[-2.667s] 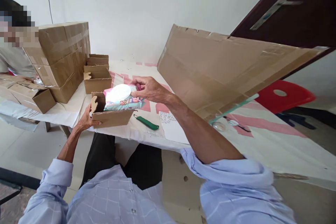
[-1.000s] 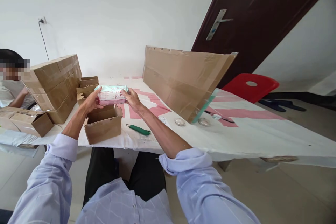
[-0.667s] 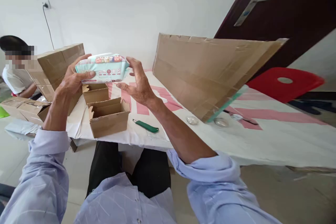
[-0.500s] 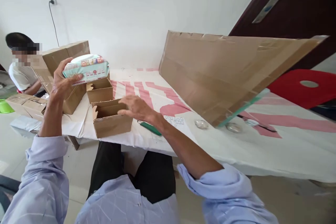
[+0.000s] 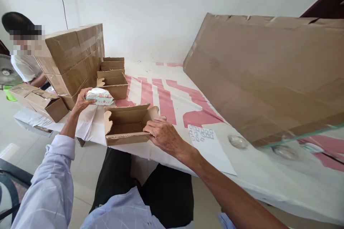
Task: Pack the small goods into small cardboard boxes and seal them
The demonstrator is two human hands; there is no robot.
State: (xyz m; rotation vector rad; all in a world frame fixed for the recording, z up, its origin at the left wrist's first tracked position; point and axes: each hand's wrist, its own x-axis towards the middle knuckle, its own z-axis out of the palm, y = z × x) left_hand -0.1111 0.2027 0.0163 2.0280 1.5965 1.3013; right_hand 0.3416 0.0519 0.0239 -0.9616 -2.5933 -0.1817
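Note:
My left hand (image 5: pixel 80 102) grips a pale green pack of wet wipes (image 5: pixel 99 96), held low just left of an open small cardboard box (image 5: pixel 126 124). The box sits empty at the table's near edge. My right hand (image 5: pixel 162 135) rests on the box's right front corner, fingers curled against the cardboard wall.
More small open boxes (image 5: pixel 113 78) stand behind, beside a stack of taped cartons (image 5: pixel 73 55). A large flat cardboard sheet (image 5: pixel 268 75) leans over the table (image 5: pixel 268 179) on the right. A sticker sheet (image 5: pixel 208 143) lies near my right hand. Another person (image 5: pixel 23 57) sits at far left.
Both hands lifted the wipes pack out of the box. My right hand let go and dropped onto the box; my left hand lowered the pack to the box's left.

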